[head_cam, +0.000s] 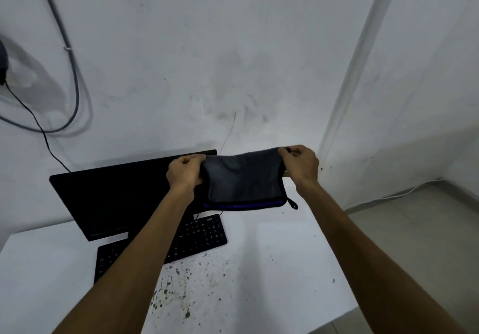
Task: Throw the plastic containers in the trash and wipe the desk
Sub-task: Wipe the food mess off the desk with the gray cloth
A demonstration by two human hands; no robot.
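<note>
I hold a dark grey cloth (242,180) with a purple lower edge and a small loop stretched between both hands, up in the air over the back of the white desk (280,261). My left hand (185,171) pinches its top left corner and my right hand (302,165) pinches its top right corner. A patch of dark specks and crumbs (181,287) dirties the desk surface below, near the front. No plastic containers are in view.
A black monitor (116,201) stands at the left of the desk with a black keyboard (166,245) in front of it. Cables (70,79) hang on the white wall at the left. The desk's right edge drops to a tiled floor (414,235).
</note>
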